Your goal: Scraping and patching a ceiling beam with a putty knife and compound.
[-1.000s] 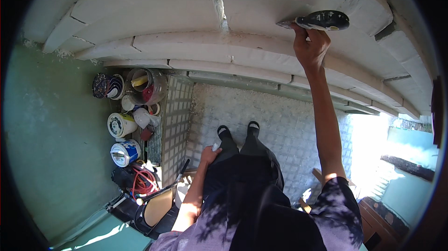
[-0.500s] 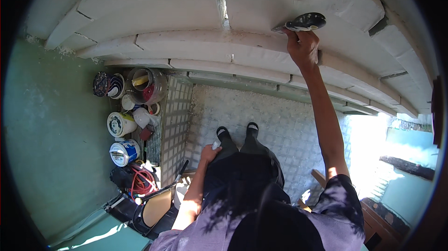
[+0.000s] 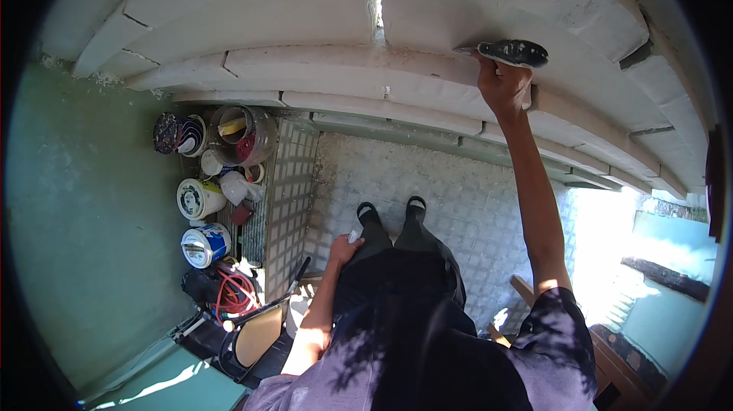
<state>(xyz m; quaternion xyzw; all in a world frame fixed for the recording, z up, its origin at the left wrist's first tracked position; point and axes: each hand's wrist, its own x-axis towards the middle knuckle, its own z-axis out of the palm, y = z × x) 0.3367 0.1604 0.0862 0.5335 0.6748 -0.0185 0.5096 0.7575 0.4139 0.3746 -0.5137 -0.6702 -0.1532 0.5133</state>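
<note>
My right hand (image 3: pixel 504 90) is raised at the far right, closed round a putty knife. The knife's dark, pale-speckled handle (image 3: pixel 518 53) points right, and its thin blade (image 3: pixel 466 50) lies against the pale wall (image 3: pixel 305 10), just above a long ledge (image 3: pixel 305 63). Left of the blade, a rough whitish vertical strip (image 3: pixel 375 10) marks the wall. Down by my thigh, my left hand (image 3: pixel 343 249) is closed on a small whitish object (image 3: pixel 354 236), whose kind I cannot make out.
To the left, tubs and buckets (image 3: pixel 205 246) crowd a low shelf beside a green wall (image 3: pixel 92 205). A coiled red hose (image 3: pixel 237 292) and a chair with a tan seat (image 3: pixel 258 334) are nearer me. A wooden piece (image 3: pixel 522 289) lies on the tiled floor (image 3: pixel 473 220).
My right hand and the putty knife have come slightly lower, toward the ledge, and the handle now tips down to the right. My left hand stays by my thigh. The view has shifted a little.
</note>
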